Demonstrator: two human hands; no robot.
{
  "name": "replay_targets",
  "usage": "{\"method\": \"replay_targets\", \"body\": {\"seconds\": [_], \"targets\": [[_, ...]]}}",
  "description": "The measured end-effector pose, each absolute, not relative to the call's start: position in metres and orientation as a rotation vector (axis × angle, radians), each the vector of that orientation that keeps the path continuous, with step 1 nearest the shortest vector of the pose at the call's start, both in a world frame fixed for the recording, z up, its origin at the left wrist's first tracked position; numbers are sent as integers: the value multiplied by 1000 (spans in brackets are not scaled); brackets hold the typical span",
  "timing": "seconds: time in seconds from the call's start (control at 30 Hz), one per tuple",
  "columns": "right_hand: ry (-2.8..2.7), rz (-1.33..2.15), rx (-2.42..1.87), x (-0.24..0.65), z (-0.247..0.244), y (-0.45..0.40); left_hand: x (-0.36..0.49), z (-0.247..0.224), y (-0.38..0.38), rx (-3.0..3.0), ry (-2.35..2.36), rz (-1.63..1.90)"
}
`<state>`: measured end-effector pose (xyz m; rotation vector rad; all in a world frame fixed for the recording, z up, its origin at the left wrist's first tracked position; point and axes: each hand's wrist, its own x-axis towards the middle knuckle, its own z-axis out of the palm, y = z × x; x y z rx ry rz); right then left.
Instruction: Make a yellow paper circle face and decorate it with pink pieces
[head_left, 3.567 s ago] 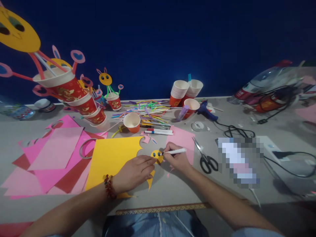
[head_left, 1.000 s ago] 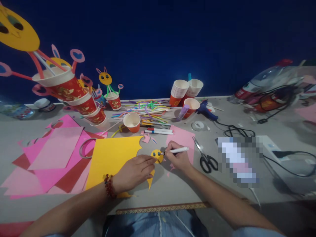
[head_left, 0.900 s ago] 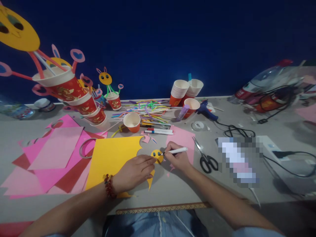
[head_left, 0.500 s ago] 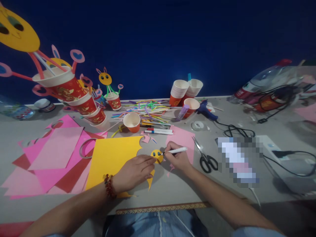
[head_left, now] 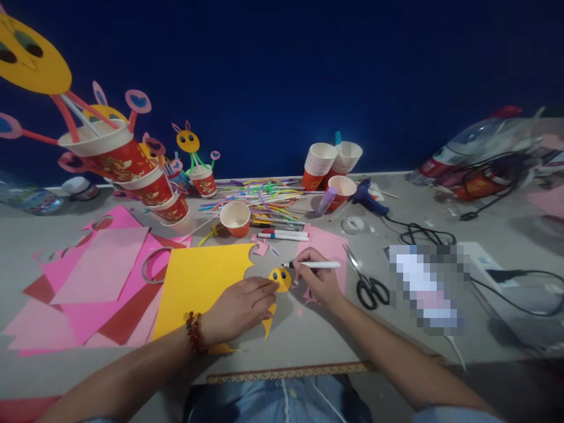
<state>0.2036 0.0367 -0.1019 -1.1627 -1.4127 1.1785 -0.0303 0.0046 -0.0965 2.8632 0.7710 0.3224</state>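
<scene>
A small yellow paper circle with two drawn eyes lies on the grey table. My left hand rests over the yellow sheet, its fingertips pressing the circle's left edge. In my right hand is a white marker, uncapped, its black tip just above the circle and apart from it. Pink paper lies partly under my right hand. Yellow scraps show below my left fingers.
Black-handled scissors lie to the right, with a blue glue gun behind. An orange paper cup stands before scattered coloured sticks. Pink sheets cover the left, below stacked red cups.
The marker has lifted off the circle and moved slightly up, now lying flatter in my right hand. My left hand has stayed in place.
</scene>
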Motion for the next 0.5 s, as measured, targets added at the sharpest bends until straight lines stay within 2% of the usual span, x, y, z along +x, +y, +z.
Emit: {"method": "replay_targets", "body": {"seconds": [0.5], "targets": [[-1550, 1103, -1146, 206, -87, 33, -32, -97, 4, 2850, 747, 361]]}}
